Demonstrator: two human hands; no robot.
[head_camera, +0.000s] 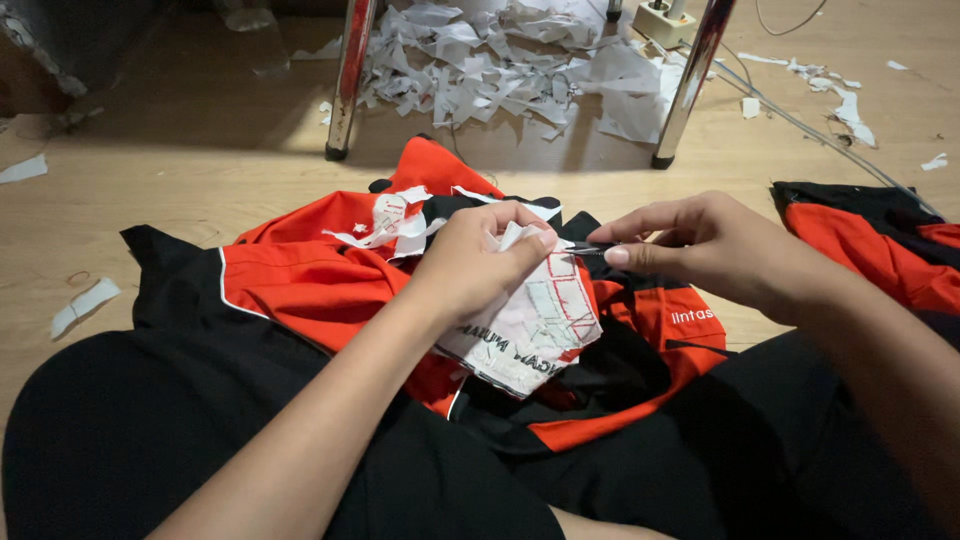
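Note:
A red and black garment (300, 285) lies across my lap and the wooden floor. My left hand (478, 255) pinches a fold of it, where white backing paper (530, 325) with red stitched outlines faces up. My right hand (700, 245) is closed on a small thin dark tool (590, 248), its tip meeting the white paper right at my left fingertips. Torn white paper strips (385, 232) lie on the garment just left of my left hand.
Two chrome chair legs (345, 90) (690, 90) stand on the floor ahead, with a heap of torn white paper scraps (500, 60) between them. A white power strip (662, 22) and cable lie behind. Another red and black garment (880, 240) lies at right.

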